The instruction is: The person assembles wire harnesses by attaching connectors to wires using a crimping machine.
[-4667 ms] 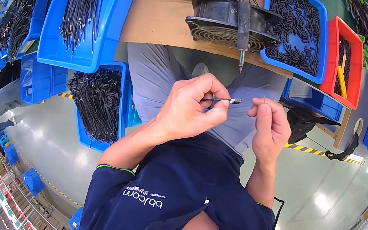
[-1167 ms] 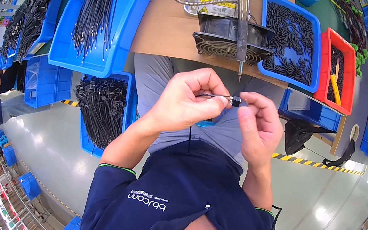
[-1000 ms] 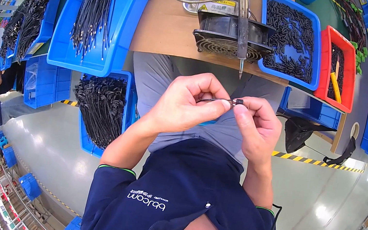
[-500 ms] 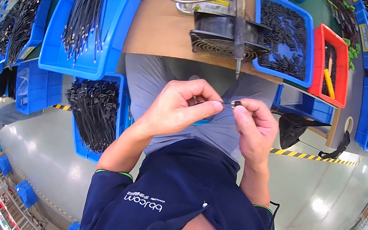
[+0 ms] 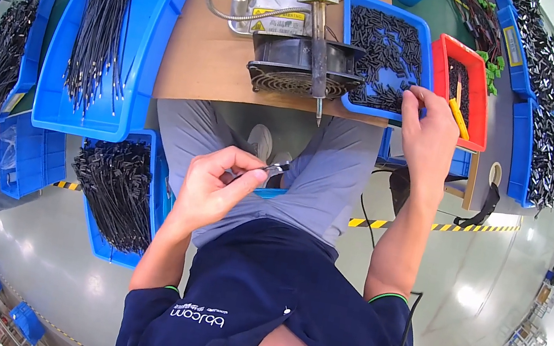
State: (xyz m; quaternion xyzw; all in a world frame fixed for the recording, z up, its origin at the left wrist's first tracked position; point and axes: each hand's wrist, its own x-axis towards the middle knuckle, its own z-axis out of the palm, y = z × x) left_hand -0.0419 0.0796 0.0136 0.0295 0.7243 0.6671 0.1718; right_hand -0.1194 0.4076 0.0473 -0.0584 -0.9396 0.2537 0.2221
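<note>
Cable end (image 5: 279,169), silvery with a dark tip, pinched between thumb and forefinger of the left hand (image 5: 213,188), above the lap and short of the bench edge. Right hand (image 5: 430,137) reaching over the near right corner of a shallow blue tray (image 5: 428,55); thumb and forefinger narrow, close together, any piece between them too small to tell. Inside this tray: loose small black pieces (image 5: 380,32), with patches of blue floor showing. Just beside it, to the right: a red bin (image 5: 479,105) with fine dark parts and a yellow-handled tool (image 5: 458,120) lying at a slant. To the left of the tray: a black fan (image 5: 279,55), with a soldering iron (image 5: 318,54) pointing downward in front of it. Farther left: a large blue bin (image 5: 150,32) with 1 long bundle of black cables (image 5: 103,24). Below this: a 2nd blue bin (image 5: 154,188), heaped with black cables. At far right: shiny black parts (image 5: 551,154), piled high in blue bins (image 5: 522,146).
</note>
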